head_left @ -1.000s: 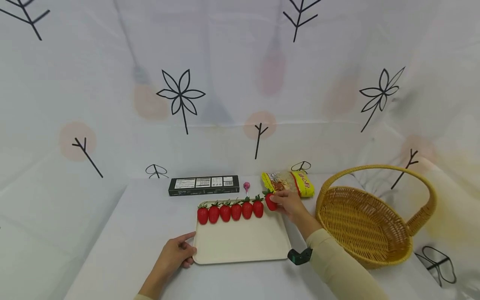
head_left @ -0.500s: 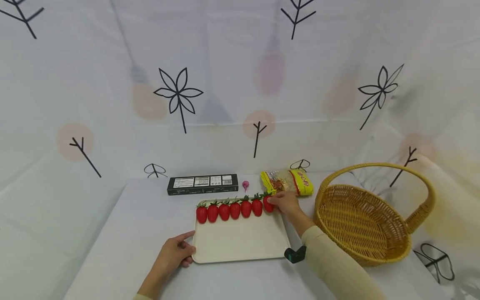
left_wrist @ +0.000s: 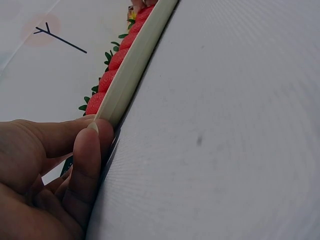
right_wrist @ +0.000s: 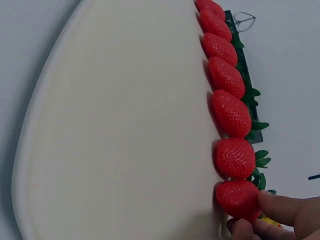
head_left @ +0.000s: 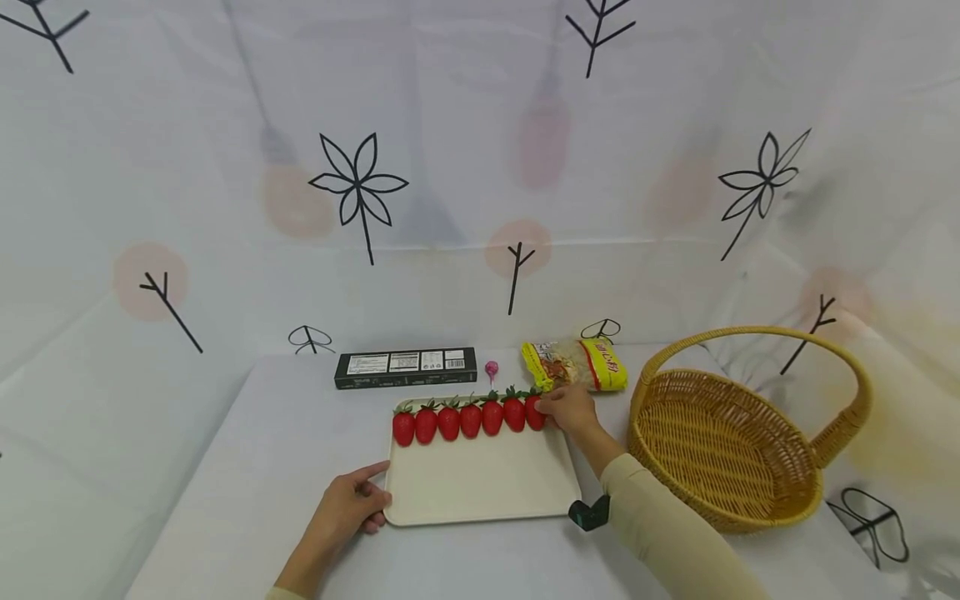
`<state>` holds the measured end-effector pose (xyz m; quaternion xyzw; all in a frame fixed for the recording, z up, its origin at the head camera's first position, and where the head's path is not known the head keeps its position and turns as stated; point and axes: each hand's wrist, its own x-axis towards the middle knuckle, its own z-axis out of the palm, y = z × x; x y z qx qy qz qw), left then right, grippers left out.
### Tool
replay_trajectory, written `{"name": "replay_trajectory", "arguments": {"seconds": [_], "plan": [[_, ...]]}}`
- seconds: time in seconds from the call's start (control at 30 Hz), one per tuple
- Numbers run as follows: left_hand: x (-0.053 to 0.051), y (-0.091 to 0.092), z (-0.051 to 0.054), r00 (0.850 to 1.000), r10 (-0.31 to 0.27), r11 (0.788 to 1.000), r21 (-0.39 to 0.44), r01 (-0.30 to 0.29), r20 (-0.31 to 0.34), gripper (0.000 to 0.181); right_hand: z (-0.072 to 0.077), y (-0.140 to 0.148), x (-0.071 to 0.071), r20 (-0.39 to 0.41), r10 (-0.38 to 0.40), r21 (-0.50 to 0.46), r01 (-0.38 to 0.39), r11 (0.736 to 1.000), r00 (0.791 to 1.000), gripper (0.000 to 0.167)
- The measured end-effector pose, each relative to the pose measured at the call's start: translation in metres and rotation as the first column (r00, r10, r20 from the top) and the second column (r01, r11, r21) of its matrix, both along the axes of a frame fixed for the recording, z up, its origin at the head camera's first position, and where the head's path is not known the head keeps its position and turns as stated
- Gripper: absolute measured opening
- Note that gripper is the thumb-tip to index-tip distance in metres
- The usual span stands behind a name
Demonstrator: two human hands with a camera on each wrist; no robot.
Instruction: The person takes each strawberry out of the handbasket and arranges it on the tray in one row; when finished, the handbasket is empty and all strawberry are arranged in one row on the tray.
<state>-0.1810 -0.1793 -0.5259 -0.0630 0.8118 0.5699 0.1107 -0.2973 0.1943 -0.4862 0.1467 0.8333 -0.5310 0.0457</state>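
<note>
A cream tray [head_left: 480, 483] lies on the table with several red strawberries [head_left: 470, 421] lined up along its far edge, green leaves pointing away. At the right end of that row, my right hand [head_left: 572, 408] pinches the last strawberry [right_wrist: 239, 199] between thumb and fingers; in the right wrist view it sits on the tray beside its neighbour. My left hand [head_left: 347, 507] holds the tray's left side, thumb and finger at the rim [left_wrist: 131, 82] in the left wrist view. Part of the gripped strawberry is hidden behind the fingers in the head view.
Behind the tray lie a long black box [head_left: 405, 368], a pink lollipop [head_left: 491, 368] and a yellow-ended food packet [head_left: 576, 365]. A wicker basket [head_left: 720, 450] with a tall handle stands right of the tray, close to my right forearm. A patterned white cloth hangs behind.
My right hand has brought the last strawberry down and slightly left, up beside the row. The left hand stays at the tray's edge.
</note>
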Motion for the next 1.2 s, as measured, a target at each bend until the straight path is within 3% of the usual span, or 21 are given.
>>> {"name": "replay_trajectory", "arguments": {"seconds": [0.53, 0.87, 1.07, 1.2], "plan": [[-0.001, 0.001, 0.001, 1.0, 0.003, 1.0, -0.023, -0.003, 0.001, 0.058, 0.004, 0.009, 0.006, 0.009, 0.043, 0.056, -0.043, 0.998, 0.999, 0.028], [-0.006, 0.005, 0.003, 1.0, -0.015, 1.0, 0.022, 0.015, -0.012, 0.058, 0.014, 0.019, 0.008, 0.002, -0.003, -0.089, 0.003, 0.996, 1.0, 0.027], [-0.005, 0.003, 0.005, 1.0, -0.019, 1.0, -0.012, 0.019, 0.008, 0.059, 0.028, 0.017, 0.012, 0.008, 0.028, -0.16, -0.027, 0.987, 1.0, 0.034], [-0.007, 0.002, 0.01, 0.998, -0.058, 0.995, -0.084, 0.058, 0.009, 0.058, 0.041, 0.015, 0.015, -0.016, 0.047, -0.182, -0.049, 0.982, 0.999, 0.039]]}}
